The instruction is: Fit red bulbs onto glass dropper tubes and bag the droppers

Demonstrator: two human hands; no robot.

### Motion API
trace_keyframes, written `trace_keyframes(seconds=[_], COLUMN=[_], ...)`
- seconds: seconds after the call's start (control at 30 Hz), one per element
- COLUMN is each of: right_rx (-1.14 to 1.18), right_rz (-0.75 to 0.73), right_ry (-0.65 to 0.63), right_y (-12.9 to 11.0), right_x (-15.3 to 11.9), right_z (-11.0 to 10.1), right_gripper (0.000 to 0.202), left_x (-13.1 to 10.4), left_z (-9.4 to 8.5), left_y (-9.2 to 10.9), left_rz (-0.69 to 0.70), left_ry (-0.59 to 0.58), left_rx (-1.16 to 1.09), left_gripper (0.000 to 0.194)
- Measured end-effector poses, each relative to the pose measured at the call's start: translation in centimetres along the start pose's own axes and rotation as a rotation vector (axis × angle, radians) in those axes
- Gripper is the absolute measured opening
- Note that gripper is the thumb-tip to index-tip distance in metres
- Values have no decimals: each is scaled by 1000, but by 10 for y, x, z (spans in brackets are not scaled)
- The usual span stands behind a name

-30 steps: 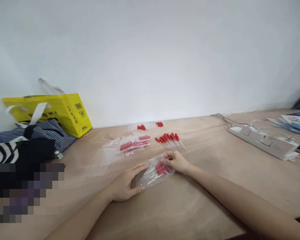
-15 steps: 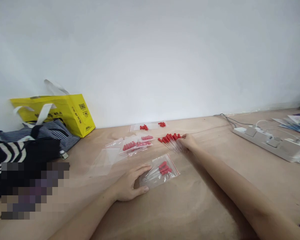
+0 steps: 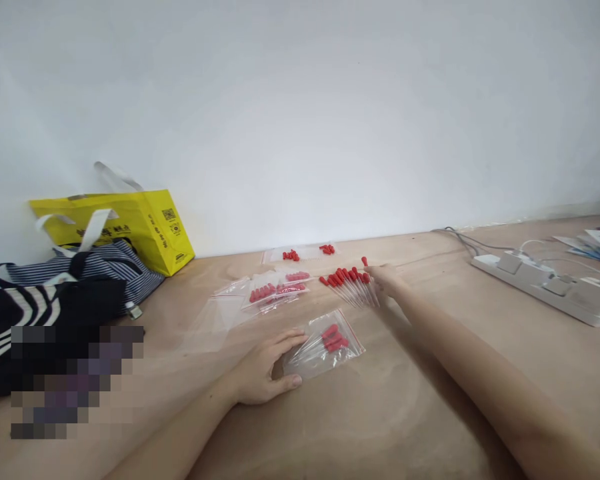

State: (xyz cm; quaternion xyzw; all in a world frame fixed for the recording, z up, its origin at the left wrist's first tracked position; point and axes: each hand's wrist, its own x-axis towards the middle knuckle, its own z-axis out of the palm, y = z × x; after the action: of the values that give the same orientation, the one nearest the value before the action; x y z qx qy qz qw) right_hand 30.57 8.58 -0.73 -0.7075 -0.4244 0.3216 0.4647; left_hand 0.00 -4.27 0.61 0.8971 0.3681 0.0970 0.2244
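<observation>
My left hand (image 3: 267, 365) lies on the table with thumb and fingers spread, touching the left edge of a clear zip bag (image 3: 300, 363). Inside that bag are several glass droppers with red bulbs (image 3: 336, 339). My right hand (image 3: 384, 277) pinches one dropper (image 3: 365, 261), its red bulb raised above the others. Its glass tube is mostly hidden by the fingers. Just left of this hand, a fan of loose droppers (image 3: 341, 277) rests on the table, red ends pointing away from me.
Filled zip bags (image 3: 265, 292) overlap left of the fan, near flat clear bags (image 3: 207, 325). Another bag with red bulbs (image 3: 291, 255) lies by the wall. A yellow bag (image 3: 170, 243) and dark striped clothing (image 3: 25, 313) occupy the left; a white power strip (image 3: 540, 287) is on the right.
My right hand has lifted one dropper slightly above the fan, where before its fingers were at the fan's right end. My left hand stays by the bag. The view has shifted slightly.
</observation>
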Motion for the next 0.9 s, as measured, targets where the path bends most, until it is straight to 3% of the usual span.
trace_keyframes(seconds=[0.13, 0.27, 0.33, 0.4, 0.63, 0.77, 0.9], right_rx=[237, 456, 528, 558, 669, 722, 630], right_rz=[-112, -230, -257, -244, -213, -104, -55], right_ry=[-110, -226, -293, -304, -162, -313, -464], right_y=[-1, 11, 18, 23, 29, 29, 29], right_x=[-27, -67, -83, -92, -96, -100, -102], right_z=[-18, -23, -18, -10, 11, 17, 21], right_gripper=[13, 55, 61, 57, 41, 32, 31], left_x=[0, 1, 1, 1, 1, 1, 1], left_z=[-1, 0, 2, 3, 3, 4, 3], left_y=[-1, -4, -6, -7, -9, -9, -8], left_rz=[9, -2, -4, -6, -8, -8, -2], left_ry=[0, -11, 0, 9, 17, 8, 3], left_rx=[-1, 8, 10, 15, 17, 33, 25], left_gripper=[58, 60, 60, 61, 62, 64, 64])
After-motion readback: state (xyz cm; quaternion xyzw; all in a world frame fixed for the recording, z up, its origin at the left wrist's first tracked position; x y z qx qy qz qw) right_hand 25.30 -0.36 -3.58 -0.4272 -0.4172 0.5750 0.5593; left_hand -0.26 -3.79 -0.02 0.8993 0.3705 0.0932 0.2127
